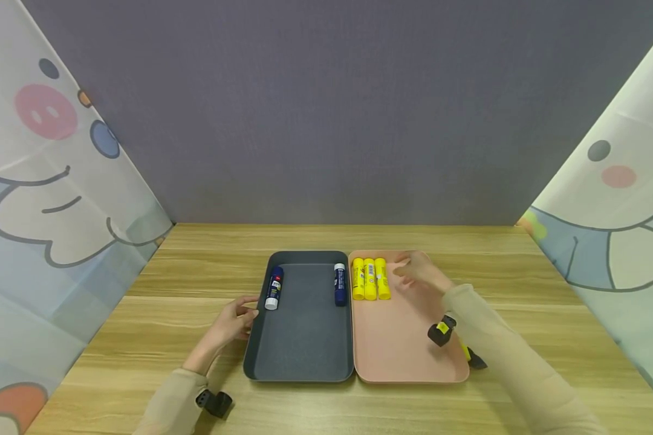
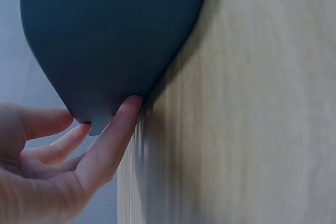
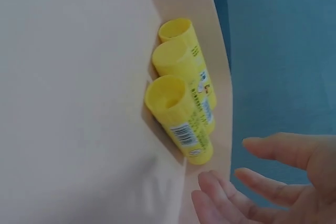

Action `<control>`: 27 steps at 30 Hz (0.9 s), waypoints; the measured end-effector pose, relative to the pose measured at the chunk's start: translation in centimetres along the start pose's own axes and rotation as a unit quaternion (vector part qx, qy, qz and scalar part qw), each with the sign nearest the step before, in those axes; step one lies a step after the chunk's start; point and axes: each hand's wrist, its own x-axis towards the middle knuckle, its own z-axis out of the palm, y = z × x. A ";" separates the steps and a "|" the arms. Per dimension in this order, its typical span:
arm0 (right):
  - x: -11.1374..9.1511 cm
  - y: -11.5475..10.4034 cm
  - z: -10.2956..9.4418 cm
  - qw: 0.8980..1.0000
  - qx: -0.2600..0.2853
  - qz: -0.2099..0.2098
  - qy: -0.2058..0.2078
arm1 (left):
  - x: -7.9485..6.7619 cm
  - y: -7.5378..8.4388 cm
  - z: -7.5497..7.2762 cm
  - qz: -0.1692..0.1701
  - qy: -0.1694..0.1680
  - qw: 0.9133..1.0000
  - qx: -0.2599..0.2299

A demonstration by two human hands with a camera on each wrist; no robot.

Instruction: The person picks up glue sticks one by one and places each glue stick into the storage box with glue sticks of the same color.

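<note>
My left hand (image 1: 234, 321) touches the outer left wall of a dark grey tray (image 1: 305, 356); in the left wrist view its fingertips rest at the rim and lower side, fingers extended. Inside that tray lie two dark blue and white glue sticks, one glue stick (image 1: 274, 289) near the left wall, the other glue stick (image 1: 340, 284) along the right wall. Over the adjoining pink tray (image 1: 392, 356), my right hand (image 1: 420, 270) hangs with parted, loosely bent fingers and nothing between them. Just left of it, three yellow glue sticks (image 1: 370, 279) lie side by side against the tray's left wall.
Both trays stand edge to edge on a wooden table (image 1: 158, 326). A yellow and black object (image 1: 474, 360), partly covered by the right sleeve, is by the pink tray's lower right side. A grey panel (image 1: 348, 121) rises behind; printed curtains (image 1: 22, 241) flank the table.
</note>
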 end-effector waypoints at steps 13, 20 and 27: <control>-1.9 -0.5 -0.8 0.998 -0.036 -0.041 -0.013 | 0.1 0.0 -0.1 0.002 -0.005 1.000 -0.004; -3.3 -0.1 -1.6 0.996 -0.060 -0.059 0.001 | 0.1 -0.1 -0.1 0.004 -0.010 1.000 -0.004; -5.0 0.6 -2.5 0.994 -0.070 -0.082 0.022 | 0.2 -0.1 -0.1 0.000 -0.009 1.000 -0.002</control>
